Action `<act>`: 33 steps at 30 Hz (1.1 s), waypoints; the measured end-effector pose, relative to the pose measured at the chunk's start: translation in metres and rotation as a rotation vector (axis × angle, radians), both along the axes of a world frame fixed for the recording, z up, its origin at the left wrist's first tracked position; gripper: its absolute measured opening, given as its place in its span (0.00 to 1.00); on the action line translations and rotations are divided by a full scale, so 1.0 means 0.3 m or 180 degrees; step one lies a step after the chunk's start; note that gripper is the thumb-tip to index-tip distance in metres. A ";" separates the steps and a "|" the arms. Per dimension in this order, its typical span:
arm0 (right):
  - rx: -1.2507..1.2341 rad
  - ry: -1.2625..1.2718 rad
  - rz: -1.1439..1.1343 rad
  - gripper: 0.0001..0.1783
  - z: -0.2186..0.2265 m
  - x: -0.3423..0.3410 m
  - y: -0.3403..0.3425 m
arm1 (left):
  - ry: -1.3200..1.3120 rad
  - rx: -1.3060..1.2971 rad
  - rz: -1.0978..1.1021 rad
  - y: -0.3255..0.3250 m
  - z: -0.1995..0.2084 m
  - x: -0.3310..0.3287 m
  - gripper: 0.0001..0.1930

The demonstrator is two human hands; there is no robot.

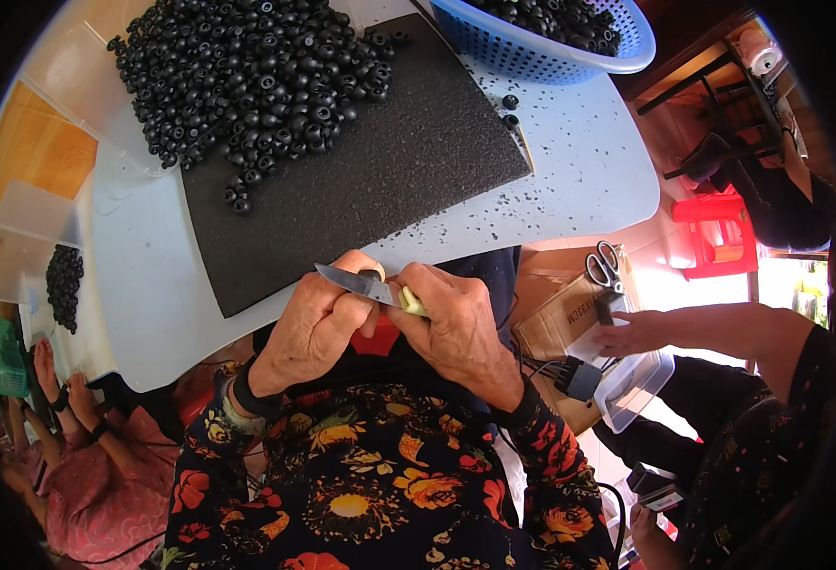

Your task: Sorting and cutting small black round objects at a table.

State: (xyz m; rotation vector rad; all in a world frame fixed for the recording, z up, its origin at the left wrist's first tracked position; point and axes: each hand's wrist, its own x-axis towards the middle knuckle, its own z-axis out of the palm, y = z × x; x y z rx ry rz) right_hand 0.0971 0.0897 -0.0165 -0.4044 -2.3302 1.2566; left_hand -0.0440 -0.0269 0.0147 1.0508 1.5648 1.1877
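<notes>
In front of my lap, my right hand is closed around the pale green handle of a small knife, its blade pointing left. My left hand pinches a small black rounded part against the blade, mostly hidden by finger and thumb. Beyond my hands lies a dark textured mat on a pale blue table. A large heap of black rounded parts with holes covers the mat's far left.
A blue perforated basket of black parts stands at the far right. Black crumbs, loose parts and a thin stick lie beside the mat. Clear plastic bins are at left. Other people sit on both sides; scissors rest on a carton at right.
</notes>
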 end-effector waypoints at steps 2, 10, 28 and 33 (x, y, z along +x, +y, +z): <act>0.0023 -0.0025 0.0009 0.11 0.002 0.001 0.000 | 0.0005 -0.0024 0.0009 0.001 0.004 0.001 0.11; 0.0119 -0.0116 0.0069 0.11 0.000 0.009 0.002 | 0.0184 0.0067 0.0012 -0.003 -0.010 0.005 0.14; -0.2378 0.0084 0.0210 0.11 0.067 0.027 -0.015 | 0.0362 0.0344 -0.0022 -0.047 0.020 0.049 0.06; -0.2202 0.0164 0.0296 0.14 0.069 0.004 -0.031 | 0.0466 0.0250 -0.0055 -0.047 0.015 0.040 0.07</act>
